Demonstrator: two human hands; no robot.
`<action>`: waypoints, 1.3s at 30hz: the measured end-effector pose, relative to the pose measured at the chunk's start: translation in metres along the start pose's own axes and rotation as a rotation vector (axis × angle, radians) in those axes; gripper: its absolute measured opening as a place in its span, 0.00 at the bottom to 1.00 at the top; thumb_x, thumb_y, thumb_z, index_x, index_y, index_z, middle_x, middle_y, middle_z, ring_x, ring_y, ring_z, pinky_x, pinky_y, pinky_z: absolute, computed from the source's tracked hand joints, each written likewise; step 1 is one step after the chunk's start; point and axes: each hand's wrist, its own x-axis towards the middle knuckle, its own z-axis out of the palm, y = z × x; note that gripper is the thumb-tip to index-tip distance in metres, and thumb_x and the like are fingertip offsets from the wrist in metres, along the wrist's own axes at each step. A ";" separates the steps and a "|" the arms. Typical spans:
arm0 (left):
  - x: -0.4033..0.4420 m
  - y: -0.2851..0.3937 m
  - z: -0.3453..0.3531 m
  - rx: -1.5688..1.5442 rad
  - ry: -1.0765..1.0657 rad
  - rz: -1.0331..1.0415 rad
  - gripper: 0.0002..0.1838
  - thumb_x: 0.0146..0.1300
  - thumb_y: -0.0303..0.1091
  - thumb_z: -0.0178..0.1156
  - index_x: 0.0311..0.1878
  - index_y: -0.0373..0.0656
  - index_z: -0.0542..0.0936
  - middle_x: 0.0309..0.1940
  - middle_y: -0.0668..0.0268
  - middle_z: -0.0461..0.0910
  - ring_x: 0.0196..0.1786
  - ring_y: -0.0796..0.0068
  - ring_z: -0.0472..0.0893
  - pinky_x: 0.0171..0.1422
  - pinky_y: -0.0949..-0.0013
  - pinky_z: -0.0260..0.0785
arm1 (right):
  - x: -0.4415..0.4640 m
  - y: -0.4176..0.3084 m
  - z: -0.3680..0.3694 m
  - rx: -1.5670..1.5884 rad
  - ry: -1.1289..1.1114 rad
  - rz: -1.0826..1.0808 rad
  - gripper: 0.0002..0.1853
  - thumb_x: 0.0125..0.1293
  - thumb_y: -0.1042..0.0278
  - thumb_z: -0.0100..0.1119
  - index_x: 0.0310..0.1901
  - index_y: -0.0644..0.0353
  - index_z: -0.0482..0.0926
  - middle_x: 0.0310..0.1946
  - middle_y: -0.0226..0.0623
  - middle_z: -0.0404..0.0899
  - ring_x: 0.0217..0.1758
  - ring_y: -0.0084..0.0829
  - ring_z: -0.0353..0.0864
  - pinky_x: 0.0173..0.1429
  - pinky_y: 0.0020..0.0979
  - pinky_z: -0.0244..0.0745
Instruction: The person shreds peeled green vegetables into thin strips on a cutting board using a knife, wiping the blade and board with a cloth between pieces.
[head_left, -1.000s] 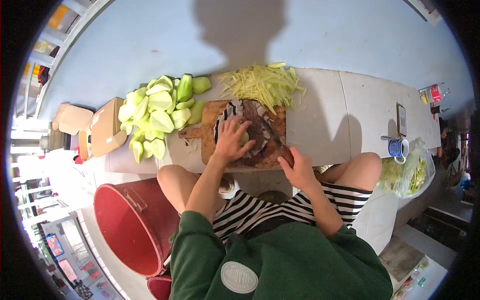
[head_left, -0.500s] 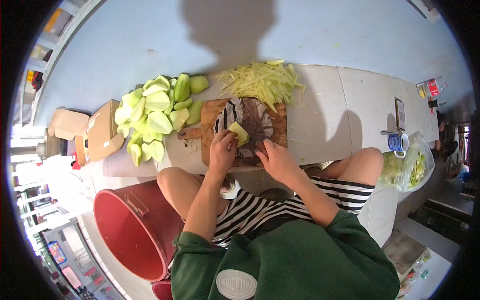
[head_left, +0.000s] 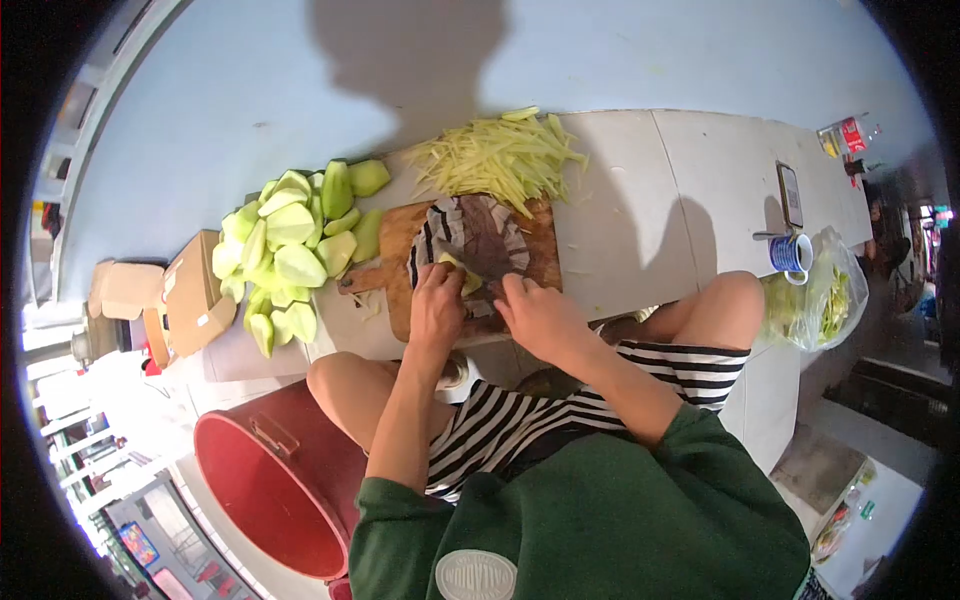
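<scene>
My left hand [head_left: 437, 303] is closed on a pale green piece [head_left: 471, 283] over a striped cloth [head_left: 435, 232] on the wooden cutting board [head_left: 397, 240]. Close to its right, my right hand [head_left: 530, 308] is wrapped round the knife, whose blade [head_left: 487, 272] points toward the piece; the handle is mostly hidden in my fingers. Peeled green pieces [head_left: 290, 224] are heaped left of the board. Thin pale green strips [head_left: 500, 158] lie in a pile behind it.
An open cardboard box [head_left: 195, 295] stands at the left, above a red bin [head_left: 270, 480]. On the right are a phone [head_left: 790, 194], a blue cup [head_left: 790, 254], a plastic bag [head_left: 822, 300] of green pieces and a bottle [head_left: 848, 136].
My left hand has gone from spread over the cloth to closed on the piece. My right hand has brought the knife from the board's right side to the piece. The view has shifted.
</scene>
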 end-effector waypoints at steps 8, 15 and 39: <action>0.004 0.000 0.002 0.115 -0.141 -0.003 0.15 0.49 0.22 0.63 0.43 0.37 0.86 0.47 0.53 0.84 0.54 0.48 0.78 0.64 0.52 0.70 | 0.008 0.001 0.008 -0.078 0.051 -0.128 0.14 0.75 0.59 0.55 0.46 0.63 0.68 0.30 0.51 0.82 0.30 0.55 0.86 0.31 0.51 0.83; 0.009 -0.001 0.001 0.079 0.024 0.170 0.16 0.47 0.20 0.64 0.43 0.36 0.85 0.43 0.53 0.81 0.52 0.46 0.77 0.59 0.53 0.73 | 0.002 -0.029 -0.021 -0.107 -0.064 -0.063 0.09 0.71 0.70 0.49 0.47 0.66 0.70 0.35 0.55 0.85 0.35 0.51 0.90 0.36 0.49 0.86; -0.002 -0.006 0.001 -0.008 -0.022 0.015 0.14 0.47 0.19 0.61 0.40 0.36 0.85 0.40 0.54 0.81 0.48 0.49 0.79 0.53 0.53 0.76 | -0.006 -0.029 -0.010 -0.109 -0.093 0.036 0.08 0.72 0.69 0.50 0.44 0.66 0.68 0.30 0.54 0.85 0.35 0.55 0.89 0.36 0.52 0.86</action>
